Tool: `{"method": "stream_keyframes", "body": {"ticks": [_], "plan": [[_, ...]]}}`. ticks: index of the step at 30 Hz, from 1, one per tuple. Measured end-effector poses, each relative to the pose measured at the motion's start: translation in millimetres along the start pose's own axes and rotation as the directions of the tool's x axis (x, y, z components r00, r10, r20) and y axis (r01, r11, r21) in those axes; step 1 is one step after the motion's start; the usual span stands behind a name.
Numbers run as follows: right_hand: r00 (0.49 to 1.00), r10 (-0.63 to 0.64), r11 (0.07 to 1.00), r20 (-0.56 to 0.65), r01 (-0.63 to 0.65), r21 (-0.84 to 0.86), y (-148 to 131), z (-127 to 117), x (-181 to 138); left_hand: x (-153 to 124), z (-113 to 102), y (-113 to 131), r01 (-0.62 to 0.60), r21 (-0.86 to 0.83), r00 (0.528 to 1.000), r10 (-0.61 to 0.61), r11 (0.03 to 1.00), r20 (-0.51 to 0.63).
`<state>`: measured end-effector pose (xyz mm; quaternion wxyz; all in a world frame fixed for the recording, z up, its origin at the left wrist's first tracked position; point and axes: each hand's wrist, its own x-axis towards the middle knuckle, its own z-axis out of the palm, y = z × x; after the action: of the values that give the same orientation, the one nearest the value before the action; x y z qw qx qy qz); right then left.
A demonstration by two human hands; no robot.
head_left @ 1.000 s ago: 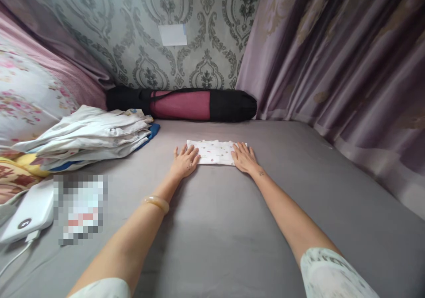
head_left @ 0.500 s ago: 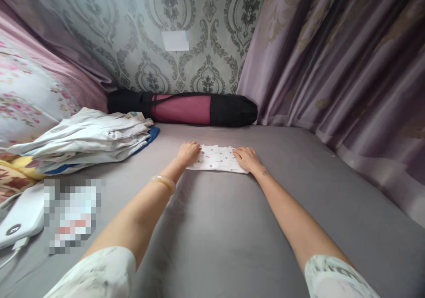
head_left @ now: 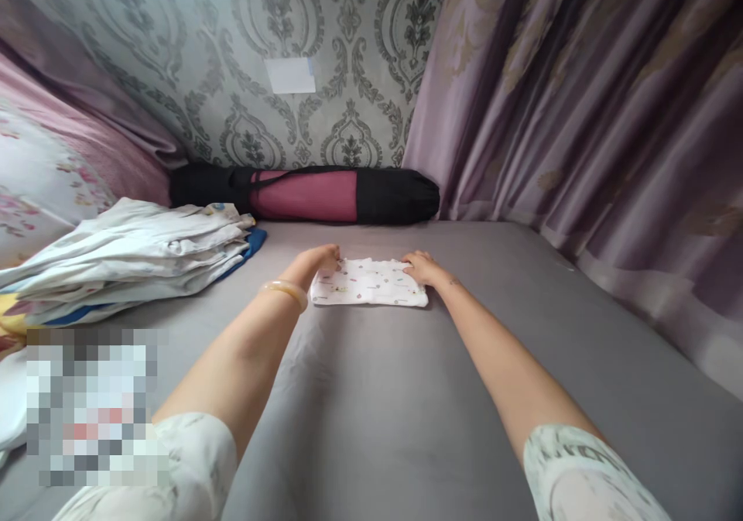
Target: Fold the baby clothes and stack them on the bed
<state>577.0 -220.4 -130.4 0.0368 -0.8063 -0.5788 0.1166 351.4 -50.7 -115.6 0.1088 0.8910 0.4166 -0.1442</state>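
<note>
A small folded white cloth [head_left: 368, 286] with tiny coloured prints lies flat on the grey bed sheet [head_left: 377, 413]. My left hand [head_left: 318, 260], with a pale bangle on its wrist, is at the cloth's far left corner, fingers curled onto the edge. My right hand [head_left: 420, 267] is at the far right corner, its fingers also curled onto the fabric. Both arms reach straight forward across the sheet.
A stack of folded light clothes [head_left: 133, 242] lies to the left, over something blue. A rolled pink mat in a black bag [head_left: 302, 194] lies along the patterned wall. Purple curtains [head_left: 580, 134] hang on the right, and a pink floral pillow [head_left: 40, 173] is at far left.
Both hands went from lying flat at the cloth's sides to curling over its far corners. The cloth now sits a little nearer to me and looks more compact.
</note>
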Motion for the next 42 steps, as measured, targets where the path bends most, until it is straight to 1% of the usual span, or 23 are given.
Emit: {"method": "stream_keyframes", "body": {"ticks": [5,8,12,16,18,20,22,24,27,29,31,32,34,35,36,38,40,42], "plan": [[0.999,0.046,0.999,-0.015,-0.046,0.0,-5,-2,-2,-4,2,2,0.039,-0.005,0.999,-0.039,0.999,-0.034],[0.998,0.05,0.999,-0.045,-0.051,-0.002,-8,1,-4,-10,7,6,0.059,-0.003,0.992,-0.059,0.998,-0.112],[0.996,0.019,1.0,-0.086,-0.018,0.006,-10,3,-13,-23,18,9,0.016,-0.021,0.973,-0.021,1.0,-0.231],[0.99,-0.007,0.999,-0.138,0.012,0.037,-7,-7,-29,-40,20,6,-0.034,-0.067,0.949,0.011,0.997,-0.315],[0.98,-0.031,0.997,-0.199,0.045,0.064,-6,-16,-38,-51,15,2,-0.082,-0.114,0.919,0.031,0.99,-0.393],[0.96,-0.073,0.991,-0.269,0.1,0.085,-5,-27,-48,-62,7,-1,-0.15,-0.157,0.878,0.059,0.976,-0.474],[0.935,-0.13,0.982,-0.331,0.169,0.089,-5,-38,-57,-74,-3,-3,-0.2,-0.167,0.843,0.083,0.965,-0.532],[0.899,-0.2,0.965,-0.39,0.249,0.079,-5,-46,-67,-87,-9,-5,-0.225,-0.146,0.808,0.101,0.963,-0.581],[0.83,-0.288,0.938,-0.477,0.346,0.036,-4,-45,-87,-109,-8,-8,-0.266,-0.093,0.738,0.14,0.959,-0.66],[0.786,-0.34,0.918,-0.516,0.396,-0.002,-3,-36,-105,-126,3,-10,-0.317,-0.053,0.697,0.195,0.947,-0.69],[0.753,-0.399,0.894,-0.524,0.447,-0.039,-3,-21,-127,-145,19,-12,-0.386,-0.008,0.677,0.277,0.923,-0.682],[0.742,-0.431,0.88,-0.513,0.472,-0.055,-3,-13,-138,-155,28,-12,-0.422,0.015,0.677,0.326,0.906,-0.66],[0.734,-0.481,0.857,-0.479,0.509,-0.081,-4,3,-160,-174,45,-10,-0.493,0.055,0.683,0.425,0.868,-0.593],[0.737,-0.498,0.85,-0.456,0.518,-0.09,-5,10,-169,-183,53,-9,-0.519,0.069,0.69,0.465,0.852,-0.555],[0.746,-0.508,0.848,-0.43,0.522,-0.096,-6,16,-177,-191,59,-6,-0.536,0.076,0.699,0.492,0.841,-0.519],[0.777,-0.509,0.854,-0.371,0.51,-0.102,-9,24,-189,-204,67,-2,-0.54,0.077,0.727,0.51,0.838,-0.46],[0.812,-0.492,0.868,-0.315,0.486,-0.103,-11,29,-196,-211,72,3,-0.519,0.067,0.76,0.496,0.852,-0.419],[0.837,-0.475,0.879,-0.272,0.467,-0.1,-12,32,-200,-214,77,5,-0.494,0.055,0.791,0.475,0.868,-0.385]]}}
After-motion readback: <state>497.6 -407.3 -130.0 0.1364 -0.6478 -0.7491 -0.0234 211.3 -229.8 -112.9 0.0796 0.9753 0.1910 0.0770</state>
